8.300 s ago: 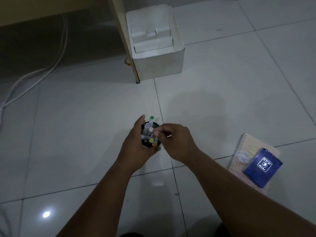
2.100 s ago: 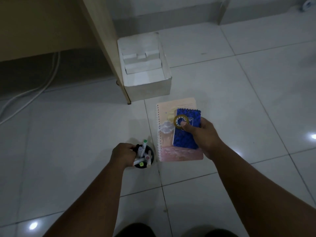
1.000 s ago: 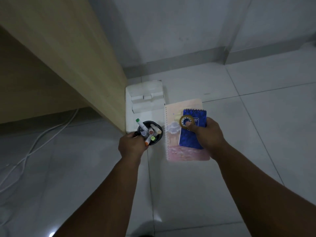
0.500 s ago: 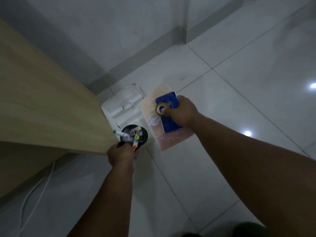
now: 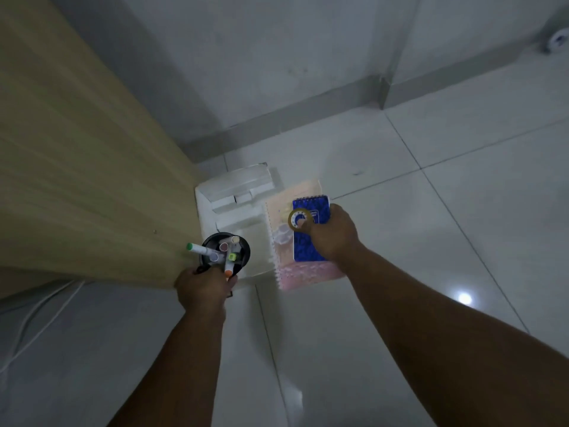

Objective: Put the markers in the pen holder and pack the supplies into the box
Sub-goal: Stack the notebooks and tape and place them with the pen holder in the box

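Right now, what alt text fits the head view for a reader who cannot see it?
Seen from above, the left hand holds a black pen holder of markers and the right hand holds two notebooks and a tape roll, all over an open white box beside a wooden panel.

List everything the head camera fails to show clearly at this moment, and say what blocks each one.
- Pen holder: its lower body and base are covered by the left hand.
- White box: its near compartment floor sits behind the pen holder and the pink spiral notebook.
- Blue notepad: its right part lies under the right hand; the cover print is too small to read.
- Tape roll: thickness cannot be judged from above.
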A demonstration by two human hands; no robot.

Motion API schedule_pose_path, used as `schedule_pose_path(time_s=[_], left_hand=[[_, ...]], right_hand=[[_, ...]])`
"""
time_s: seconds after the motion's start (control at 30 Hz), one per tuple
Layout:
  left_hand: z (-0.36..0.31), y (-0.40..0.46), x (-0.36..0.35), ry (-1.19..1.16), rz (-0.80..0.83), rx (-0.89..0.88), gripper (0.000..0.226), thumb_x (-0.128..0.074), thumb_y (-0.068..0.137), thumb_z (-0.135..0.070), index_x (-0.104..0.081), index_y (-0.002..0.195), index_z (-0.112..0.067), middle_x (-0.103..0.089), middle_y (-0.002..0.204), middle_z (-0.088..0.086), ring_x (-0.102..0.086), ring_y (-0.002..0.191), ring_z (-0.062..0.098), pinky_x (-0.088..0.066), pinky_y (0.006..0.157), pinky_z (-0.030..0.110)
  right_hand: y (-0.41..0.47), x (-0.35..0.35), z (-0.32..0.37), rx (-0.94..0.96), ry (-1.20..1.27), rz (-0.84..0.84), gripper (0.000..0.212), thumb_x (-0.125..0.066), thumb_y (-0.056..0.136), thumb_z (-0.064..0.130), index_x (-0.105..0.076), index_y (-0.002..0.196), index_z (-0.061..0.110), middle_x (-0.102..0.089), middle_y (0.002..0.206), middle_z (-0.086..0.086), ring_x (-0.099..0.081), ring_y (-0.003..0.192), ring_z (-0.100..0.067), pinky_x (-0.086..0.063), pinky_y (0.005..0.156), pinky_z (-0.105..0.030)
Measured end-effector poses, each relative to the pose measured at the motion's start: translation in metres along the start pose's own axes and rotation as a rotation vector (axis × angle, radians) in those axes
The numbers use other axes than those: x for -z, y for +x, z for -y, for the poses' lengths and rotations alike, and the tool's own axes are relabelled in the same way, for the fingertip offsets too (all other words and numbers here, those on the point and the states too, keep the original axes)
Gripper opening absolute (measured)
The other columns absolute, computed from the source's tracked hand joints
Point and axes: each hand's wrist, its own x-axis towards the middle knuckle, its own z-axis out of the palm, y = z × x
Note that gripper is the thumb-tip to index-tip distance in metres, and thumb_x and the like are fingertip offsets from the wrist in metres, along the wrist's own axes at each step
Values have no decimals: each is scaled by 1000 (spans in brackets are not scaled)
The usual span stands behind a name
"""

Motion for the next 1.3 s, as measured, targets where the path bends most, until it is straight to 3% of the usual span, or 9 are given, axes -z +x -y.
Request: schedule_pose_path(time_s=[0.07, 0.13, 0.2, 0.5, 0.63, 0.87, 1.07, 1.17, 1.3], left_hand=[[9, 0, -3, 115, 16, -104, 33, -29, 100, 1, -58, 114, -6, -51, 137, 25, -46, 129, 44, -34, 113, 55], [13, 8, -4, 126, -30, -201, 28, -38, 96, 11, -57, 111, -2, -57, 126, 23, -61, 100, 42, -57, 85, 47], [19, 16, -2, 164, -8, -259, 31, -47, 92, 13, -61, 116, -1, -63, 118, 20, -66, 86, 31, -59, 62, 36], [24, 56, 13, 429, 42, -441, 18, -78, 76, -11, -72, 84, -26, -76, 79, -4, -74, 76, 26, -62, 74, 50], [31, 66, 19, 517, 5, -561, 26, -79, 67, -35, -68, 90, -31, -75, 85, -7, -74, 81, 24, -61, 78, 51], [40, 71, 22, 713, -71, -734, 26, -79, 77, -26, -66, 99, -22, -73, 93, 0, -69, 83, 26, -58, 77, 41], [44, 83, 16, 727, -89, -767, 23, -78, 80, -21, -64, 98, -23, -70, 93, -3, -67, 84, 24, -51, 72, 32], [43, 86, 13, 718, -118, -743, 22, -78, 77, -22, -64, 93, -25, -71, 88, -6, -68, 80, 23, -59, 74, 42], [42, 90, 9, 702, -103, -723, 19, -79, 76, -19, -66, 89, -25, -71, 83, -7, -69, 76, 20, -60, 73, 47]], right_hand=[[8, -9, 3, 22, -7, 35, 38, -77, 76, 43, -66, 104, 20, -70, 95, 4, -68, 86, -15, -43, 59, -18], [16, -21, 8, 54, -3, 44, 36, -75, 80, 39, -62, 107, 19, -69, 95, 4, -67, 86, -15, -46, 65, -22], [22, -33, 14, 76, -12, 34, 34, -72, 84, 35, -57, 109, 17, -67, 96, 2, -66, 87, -18, -48, 71, -26], [51, -106, 25, 65, -107, 24, 42, -71, 86, 32, -49, 116, 11, -63, 111, -8, -62, 101, -28, -48, 80, -31], [59, -133, 12, 67, -244, 133, 47, -71, 84, 30, -48, 119, 9, -62, 115, -10, -62, 106, -29, -48, 81, -31], [83, -147, 4, 32, -344, 190, 53, -70, 85, 27, -45, 124, 2, -58, 122, -12, -60, 110, -29, -53, 90, -38], [70, -154, -13, 194, -527, 121, 87, -62, 91, 12, -5, 155, 0, -28, 152, -26, -42, 135, -39, -42, 107, -40], [59, -150, -29, 434, -786, 68, 71, -60, 92, 12, -26, 154, 13, -25, 152, -29, -37, 137, -45, -47, 105, -47], [54, -143, -28, 657, -1066, 51, 30, -58, 93, 17, -69, 116, 2, -49, 138, -26, -38, 133, -43, -39, 109, -47]])
